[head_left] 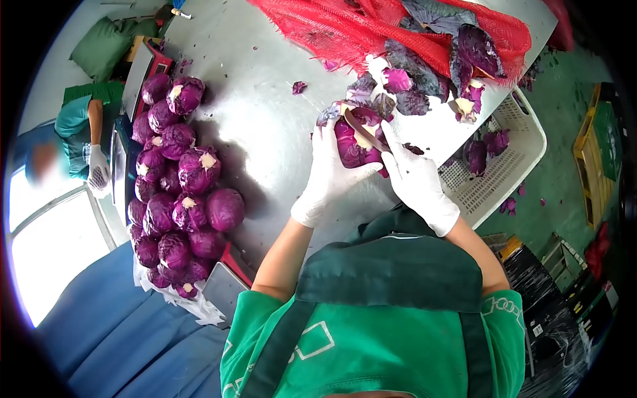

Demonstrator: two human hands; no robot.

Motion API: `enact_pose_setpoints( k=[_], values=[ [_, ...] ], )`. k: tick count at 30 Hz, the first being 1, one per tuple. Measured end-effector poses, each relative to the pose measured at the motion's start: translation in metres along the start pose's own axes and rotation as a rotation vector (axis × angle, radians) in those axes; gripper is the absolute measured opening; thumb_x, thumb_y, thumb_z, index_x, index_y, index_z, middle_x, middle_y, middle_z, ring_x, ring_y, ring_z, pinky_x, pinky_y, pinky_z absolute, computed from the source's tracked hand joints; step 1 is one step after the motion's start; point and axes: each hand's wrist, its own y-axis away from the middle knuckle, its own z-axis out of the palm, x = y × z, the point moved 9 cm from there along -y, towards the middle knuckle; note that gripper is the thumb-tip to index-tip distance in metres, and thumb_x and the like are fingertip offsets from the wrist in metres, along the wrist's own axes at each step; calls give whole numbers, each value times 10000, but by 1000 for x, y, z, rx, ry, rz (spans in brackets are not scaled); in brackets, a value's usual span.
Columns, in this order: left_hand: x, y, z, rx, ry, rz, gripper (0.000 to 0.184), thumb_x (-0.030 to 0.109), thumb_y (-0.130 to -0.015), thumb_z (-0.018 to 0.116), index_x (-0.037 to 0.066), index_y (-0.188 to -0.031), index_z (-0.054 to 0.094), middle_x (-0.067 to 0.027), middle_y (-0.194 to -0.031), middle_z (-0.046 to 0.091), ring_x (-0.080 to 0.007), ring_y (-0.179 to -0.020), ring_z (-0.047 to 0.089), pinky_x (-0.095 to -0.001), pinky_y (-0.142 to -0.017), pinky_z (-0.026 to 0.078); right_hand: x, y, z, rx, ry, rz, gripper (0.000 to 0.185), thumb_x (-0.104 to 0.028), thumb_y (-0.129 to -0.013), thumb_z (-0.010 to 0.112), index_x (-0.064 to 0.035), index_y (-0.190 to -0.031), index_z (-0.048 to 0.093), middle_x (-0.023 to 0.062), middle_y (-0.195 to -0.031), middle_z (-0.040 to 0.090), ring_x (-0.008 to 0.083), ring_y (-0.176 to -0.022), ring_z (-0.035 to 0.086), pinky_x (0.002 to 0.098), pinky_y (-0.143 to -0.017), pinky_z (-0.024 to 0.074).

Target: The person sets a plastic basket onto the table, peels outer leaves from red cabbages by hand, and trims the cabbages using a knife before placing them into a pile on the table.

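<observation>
A red cabbage (350,147) is held over the metal table (279,99) by my gloved left hand (328,169), its fingers wrapped round the left side. In my gloved right hand (413,182) is a knife (361,129), its blade lying across the pale stem end of the cabbage. The fingers of my right hand rest at the right side of the cabbage. Loose purple leaves (413,101) lie just beyond, beside a red mesh bag (345,30).
Several red cabbages (176,192) are piled on the left. A white perforated crate (511,166) with leaves in it stands to the right, below table height. Another person's gloved hand (99,171) is at the far left. A wooden pallet (587,159) lies at the far right.
</observation>
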Motion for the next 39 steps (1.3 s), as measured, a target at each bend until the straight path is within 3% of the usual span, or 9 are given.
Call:
enact_pose_setpoints(
  k=[2, 4, 8, 12, 14, 21, 26, 36, 39],
  values=[
    [1, -2, 1, -8, 25, 25, 1033, 287, -601, 884, 80, -1424, 296, -219, -1374, 341, -407, -1272, 358, -515, -1053, 354, 7, -8, 10, -135, 58, 75, 583, -274, -963, 510, -78, -1483, 331, 101, -767, 681, 256, -563, 639, 388, -528, 508],
    [7, -2, 0, -18, -114, 19, 1039, 289, -588, 889, 84, -1419, 300, -226, -1359, 344, -409, -1267, 361, -516, -1053, 355, 12, -13, 16, -127, 11, 84, 591, -277, -966, 507, -67, -1485, 318, 108, -725, 669, 271, -532, 625, 398, -513, 502],
    [-10, -2, 4, -8, 20, 61, 1042, 289, -575, 893, 84, -1411, 306, -230, -1341, 348, -411, -1259, 368, -518, -1052, 357, 8, -13, 15, -133, -69, 115, 602, -290, -976, 491, -51, -1490, 288, 137, -639, 635, 301, -490, 606, 417, -496, 496],
    [-10, -1, 5, -30, 59, 9, 1037, 291, -570, 894, 81, -1404, 316, -230, -1341, 344, -413, -1262, 369, -514, -1052, 360, 7, -6, 22, -96, -12, 7, 598, -300, -982, 479, -33, -1482, 290, 148, -633, 629, 305, -499, 613, 412, -495, 497],
    [-4, -4, 3, -24, -34, 16, 1026, 297, -579, 884, 79, -1403, 313, -238, -1344, 341, -420, -1269, 363, -518, -1051, 359, 7, -8, 19, -157, -64, 113, 596, -305, -985, 473, -11, -1471, 294, 162, -637, 632, 308, -509, 618, 416, -498, 496],
    [4, -7, 5, -32, -131, -7, 1029, 298, -578, 856, 77, -1413, 295, -268, -1364, 322, -456, -1281, 344, -542, -1047, 345, 10, -16, 20, -62, -88, 167, 582, -315, -986, 475, 11, -1446, 328, 162, -627, 628, 309, -505, 621, 420, -493, 493],
    [9, -4, 4, -3, -181, 2, 1018, 292, -581, 852, 54, -1404, 301, -284, -1381, 297, -456, -1298, 323, -542, -1058, 328, 10, -20, 20, -78, 96, 34, 499, -306, -991, 460, 4, -1380, 433, 141, -657, 656, 285, -513, 644, 419, -511, 520],
    [9, -4, 4, 50, -143, -15, 1020, 302, -596, 859, 21, -1400, 297, -262, -1323, 322, -434, -1257, 354, -531, -1051, 338, 5, -31, 27, -108, 336, -196, 480, -256, -965, 452, 12, -1363, 450, 95, -689, 668, 248, -550, 658, 380, -518, 534],
    [8, -4, 2, 61, -133, -60, 1021, 308, -596, 862, 20, -1400, 303, -259, -1324, 321, -434, -1253, 358, -527, -1050, 342, 7, -36, 27, -45, 298, -175, 462, -246, -950, 471, 3, -1339, 472, 95, -700, 672, 251, -557, 656, 364, -522, 534]
  ],
)
